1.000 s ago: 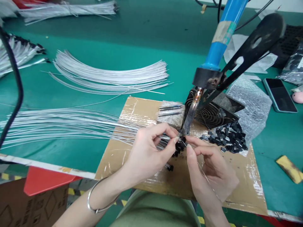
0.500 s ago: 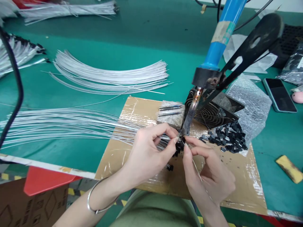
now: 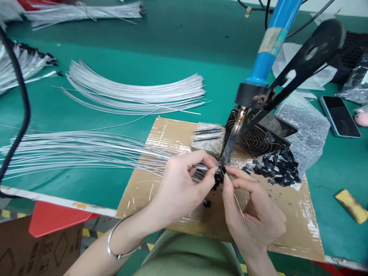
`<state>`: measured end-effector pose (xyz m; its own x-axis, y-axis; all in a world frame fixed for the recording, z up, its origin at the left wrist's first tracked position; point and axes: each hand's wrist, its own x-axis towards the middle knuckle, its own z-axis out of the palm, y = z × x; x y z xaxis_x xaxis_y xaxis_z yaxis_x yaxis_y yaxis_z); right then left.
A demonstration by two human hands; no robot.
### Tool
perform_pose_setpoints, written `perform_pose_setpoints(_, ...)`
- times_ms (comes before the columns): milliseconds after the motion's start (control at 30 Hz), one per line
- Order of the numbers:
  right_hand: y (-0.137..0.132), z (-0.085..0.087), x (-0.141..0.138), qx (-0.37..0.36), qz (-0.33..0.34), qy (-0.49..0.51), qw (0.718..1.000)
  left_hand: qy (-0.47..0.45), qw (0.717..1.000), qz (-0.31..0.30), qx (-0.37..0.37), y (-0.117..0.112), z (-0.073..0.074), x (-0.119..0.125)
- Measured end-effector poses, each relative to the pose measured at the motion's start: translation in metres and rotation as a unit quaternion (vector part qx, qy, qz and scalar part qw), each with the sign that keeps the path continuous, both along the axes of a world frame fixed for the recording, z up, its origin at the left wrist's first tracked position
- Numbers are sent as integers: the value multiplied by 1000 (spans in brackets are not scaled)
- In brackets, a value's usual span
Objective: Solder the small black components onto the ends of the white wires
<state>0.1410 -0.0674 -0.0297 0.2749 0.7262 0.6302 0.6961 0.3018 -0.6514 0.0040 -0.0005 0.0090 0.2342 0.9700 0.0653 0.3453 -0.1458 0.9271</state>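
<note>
My left hand [image 3: 184, 188] pinches thumb and forefinger together at the tip of a blue-handled soldering iron [image 3: 231, 142]; the small piece between them is mostly hidden. Thin solder wire [image 3: 238, 205] runs across the palm of my right hand [image 3: 253, 207], whose thumb and fingers are closed on it just right of the iron's tip. Behind and under my left hand, grey-white cables [image 3: 115, 151] lie in a loose bundle, with small black ends [image 3: 206, 203] showing below the fingers.
The iron is fixed in a black stand [image 3: 307, 57] over a cardboard sheet [image 3: 161, 134]. A fan [image 3: 253, 134], a pale block with metal rods [image 3: 208, 142] and a pile of black pieces [image 3: 280, 166] surround the hands. Further right are a phone [image 3: 339, 115] and a yellow sponge [image 3: 351, 206].
Almost nothing differs. Both hands keep their pinch beside the iron's tip; the view has shifted very slightly.
</note>
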Motion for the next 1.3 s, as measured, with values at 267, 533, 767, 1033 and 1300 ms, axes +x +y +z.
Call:
perform_pose_setpoints(267, -1, 2, -1, -15, -2, -9, 1000, -2, 1000, -2, -10, -2, 0, -1)
perform_pose_setpoints(533, 0, 2, -1, -5, -3, -16, 1000, 14, 1000, 3, 7, -2, 0, -2)
perform_pose_setpoints(767, 0, 1, -1, -1, -11, -12, 1000, 17, 1000, 2, 11, -2, 0, 0)
perform_pose_setpoints(1033, 0, -2, -1, -1, -18, -16, 1000, 13, 1000, 3, -1, -1, 0, -1)
perform_pose_setpoints(1300, 3, 0, -1, 11, -8, -2, 1000, 24, 1000, 6, 1, -2, 0, -1)
